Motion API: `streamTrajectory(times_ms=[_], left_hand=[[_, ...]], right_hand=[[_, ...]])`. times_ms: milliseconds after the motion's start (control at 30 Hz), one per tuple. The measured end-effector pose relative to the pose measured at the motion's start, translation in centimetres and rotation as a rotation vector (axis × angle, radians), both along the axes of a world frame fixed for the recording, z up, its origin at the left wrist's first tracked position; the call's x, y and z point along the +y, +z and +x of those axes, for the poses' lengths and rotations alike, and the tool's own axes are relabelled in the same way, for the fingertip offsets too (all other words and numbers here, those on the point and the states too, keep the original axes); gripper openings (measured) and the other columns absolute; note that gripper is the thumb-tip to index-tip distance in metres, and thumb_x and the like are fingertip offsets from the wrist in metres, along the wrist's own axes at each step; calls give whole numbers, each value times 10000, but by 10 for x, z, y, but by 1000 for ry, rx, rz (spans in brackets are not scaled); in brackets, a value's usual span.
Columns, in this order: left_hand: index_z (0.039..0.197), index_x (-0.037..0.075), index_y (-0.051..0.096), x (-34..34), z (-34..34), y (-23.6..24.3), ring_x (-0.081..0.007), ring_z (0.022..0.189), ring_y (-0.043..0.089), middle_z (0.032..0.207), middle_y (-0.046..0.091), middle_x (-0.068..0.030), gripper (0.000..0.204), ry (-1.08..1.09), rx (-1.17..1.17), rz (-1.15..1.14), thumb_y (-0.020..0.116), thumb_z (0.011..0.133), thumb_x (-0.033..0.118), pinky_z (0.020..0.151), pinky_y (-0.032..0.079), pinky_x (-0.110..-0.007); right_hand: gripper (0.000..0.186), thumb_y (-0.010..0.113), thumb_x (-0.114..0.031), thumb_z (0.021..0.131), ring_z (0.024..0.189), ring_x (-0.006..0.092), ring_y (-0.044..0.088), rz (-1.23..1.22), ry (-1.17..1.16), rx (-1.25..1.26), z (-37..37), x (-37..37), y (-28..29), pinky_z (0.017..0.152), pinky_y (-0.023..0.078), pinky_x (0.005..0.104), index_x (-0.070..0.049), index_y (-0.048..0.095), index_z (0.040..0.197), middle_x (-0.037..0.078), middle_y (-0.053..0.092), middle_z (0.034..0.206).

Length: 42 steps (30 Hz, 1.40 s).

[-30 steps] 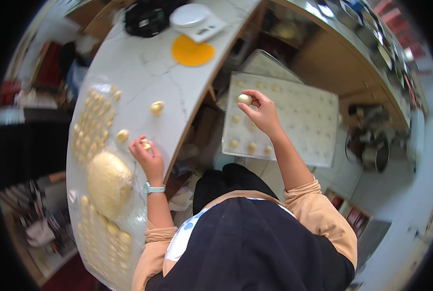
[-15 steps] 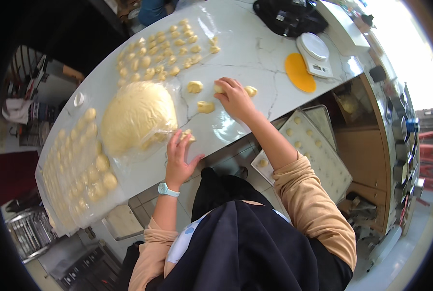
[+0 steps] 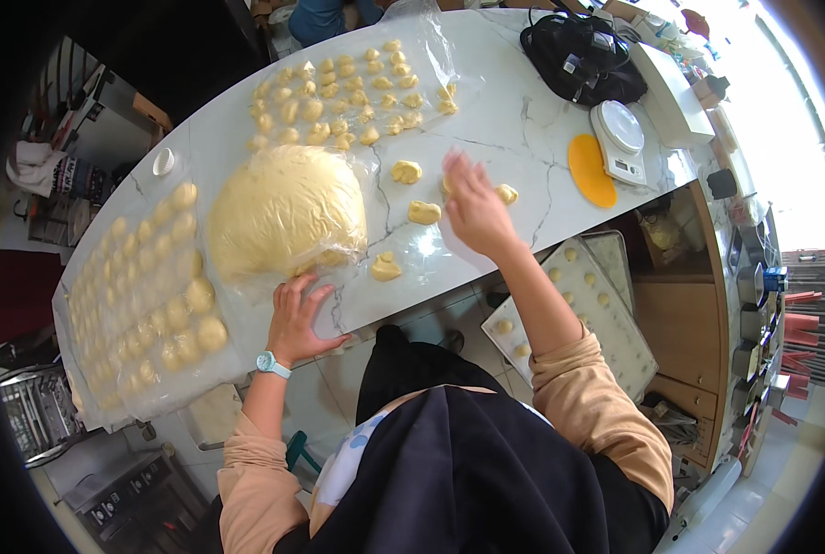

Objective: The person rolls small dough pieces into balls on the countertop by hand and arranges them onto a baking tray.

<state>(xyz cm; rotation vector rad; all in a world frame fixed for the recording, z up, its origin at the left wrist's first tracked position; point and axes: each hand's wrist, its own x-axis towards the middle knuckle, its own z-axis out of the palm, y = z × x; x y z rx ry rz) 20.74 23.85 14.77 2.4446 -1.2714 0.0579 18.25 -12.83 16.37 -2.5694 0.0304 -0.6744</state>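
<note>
My right hand (image 3: 477, 205), its fingers smeared by motion, is cupped over a small piece of dough that is mostly hidden under it. Lumps of yellow dough lie around it: one lump (image 3: 507, 194) at its right, others to the left. My left hand (image 3: 297, 319) rests at the table's near edge with fingers spread, holding nothing. Its fingertips are by the plastic sheet at the foot of a big dough mass (image 3: 288, 217). A loose dough lump (image 3: 385, 267) lies to the right of that hand.
Rows of dough pieces (image 3: 338, 92) lie on plastic at the far side. Plastic-covered dough balls (image 3: 186, 319) fill the left end. A kitchen scale (image 3: 621, 138), an orange disc (image 3: 591, 171) and a black bag (image 3: 583, 60) stand at right. Below the edge is a tray (image 3: 606, 334) with dough balls.
My left hand has moved left, away from the loose lump, to the foot of the big dough mass. My right hand stays over its piece, its fingers now blurred. The view has shifted slightly.
</note>
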Motion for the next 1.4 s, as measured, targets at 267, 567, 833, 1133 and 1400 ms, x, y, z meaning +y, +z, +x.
streamTrajectory(times_ms=[267, 567, 833, 1133, 1400], left_hand=[[1171, 155, 599, -1, -4, 0, -328, 1212, 455, 1289, 492, -105, 824, 75, 42, -65, 912, 463, 437, 1029, 356, -480], [1133, 149, 615, -1, -2, 0, -309, 1210, 467, 1276, 514, -87, 790, 79, 57, -54, 908, 453, 424, 1033, 352, -470], [1125, 151, 615, -5, -1, -1, -305, 1202, 474, 1258, 528, -90, 789, 75, 49, -63, 910, 443, 417, 1038, 351, -466], [1135, 149, 607, -3, 0, 1, -304, 1202, 485, 1249, 541, -77, 801, 85, 60, -72, 904, 446, 429, 1018, 354, -469], [1129, 150, 607, 3, -2, -1, -307, 1199, 489, 1250, 542, -86, 796, 107, 55, -43, 904, 449, 436, 1020, 354, -470]], right_hand=[[437, 610, -117, 872, 1304, 305, 453, -21, -161, 267, -24, -39, 2, 1087, 371, 431, -111, 588, 1308, 143, 514, 1383], [360, 711, -182, 866, 1258, 307, 482, 178, -213, 21, 33, -37, -14, 1003, 418, 391, -172, 669, 1224, 103, 548, 1348], [270, 680, -83, 868, 1125, 302, 568, 294, 113, 164, -3, -27, -18, 910, 475, 376, -99, 679, 1137, 110, 605, 1213], [162, 694, -127, 845, 833, 302, 597, -249, -218, -67, -29, -56, -35, 778, 494, 365, -68, 639, 986, 113, 594, 900], [112, 602, -18, 803, 809, 339, 570, 363, 136, -13, -44, -45, -50, 730, 469, 412, -51, 516, 868, 116, 546, 802]])
